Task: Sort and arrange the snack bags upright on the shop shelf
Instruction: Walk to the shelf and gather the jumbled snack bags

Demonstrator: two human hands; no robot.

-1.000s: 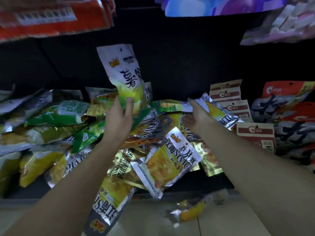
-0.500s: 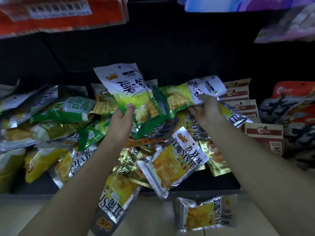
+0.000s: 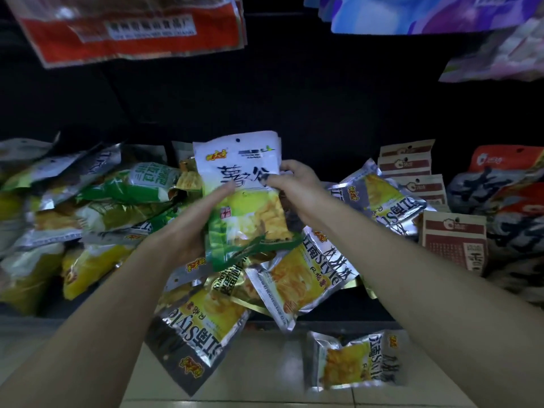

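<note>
White-and-green snack bag [image 3: 244, 198] held upright in mid-air above the pile, front facing camera, in front of the dark shelf back. Left hand [image 3: 188, 231] grips its lower left side, fingers curled behind, thumb [image 3: 223, 189] pressed across the front; right hand [image 3: 294, 184] pinches the right edge near the top, fingers curled round it. There seem to be more bags stacked behind the front one, edges showing at the top, count unclear. Two-handed hold likely to square up the bags before standing them on the shelf. Large black Chinese characters on the white top half, small orange logo upper left, hang hole at top; chips pictured on the green lower half. Below and around, loose heap of snack bags [image 3: 297, 278] lying flat and askew, silver-yellow ones reading "Style" with Chinese text, some spilling over the shelf edge [image 3: 338, 318]. Green bags [image 3: 126, 189] piled flat at left. One silver-yellow bag [image 3: 353, 360] down on the tiled floor [image 3: 265, 372], below the shelf. At right, brown-and-cream carded packs [image 3: 453, 240] stand upright in a row, print too small to read. Red-topped bags [image 3: 506, 184] far right, big black brush characters. Red packs [image 3: 132, 28] hang overhead, label blurred. Most sorting still undone, I'd judge.
</note>
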